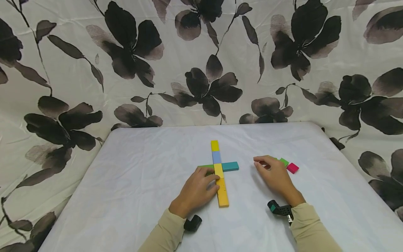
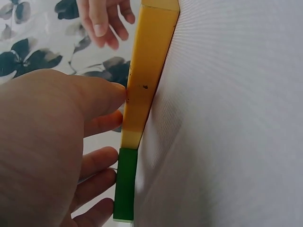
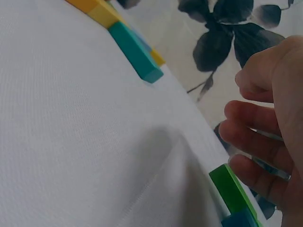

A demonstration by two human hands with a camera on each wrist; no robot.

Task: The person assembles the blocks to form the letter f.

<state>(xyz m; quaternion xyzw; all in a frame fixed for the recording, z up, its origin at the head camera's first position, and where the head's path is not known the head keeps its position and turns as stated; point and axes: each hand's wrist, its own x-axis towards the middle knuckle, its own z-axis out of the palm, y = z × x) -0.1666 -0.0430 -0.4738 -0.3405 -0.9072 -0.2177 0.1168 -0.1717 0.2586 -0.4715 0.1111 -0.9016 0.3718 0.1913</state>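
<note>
Wooden blocks form a cross on the white cloth. Its upright has a yellow block (image 1: 214, 145) at the far end, a light blue block (image 1: 216, 157), then yellow blocks (image 1: 222, 196) nearer the person. A teal block (image 1: 230, 166) makes the right arm, a green block (image 2: 126, 184) the left. My left hand (image 1: 198, 189) rests beside the crossing, thumb and fingertips against the near sides of the yellow and green blocks. Off to the right, my right hand (image 1: 277, 175) hangs above the cloth, fingers loosely bent, holding nothing.
Beyond the right hand lie a loose green block (image 1: 284, 161) and a pinkish-red block (image 1: 292, 168). In the right wrist view a dark blue block (image 3: 239, 220) touches a green one. White cloth covers the table (image 1: 141, 175); a floral curtain (image 1: 201, 52) hangs behind.
</note>
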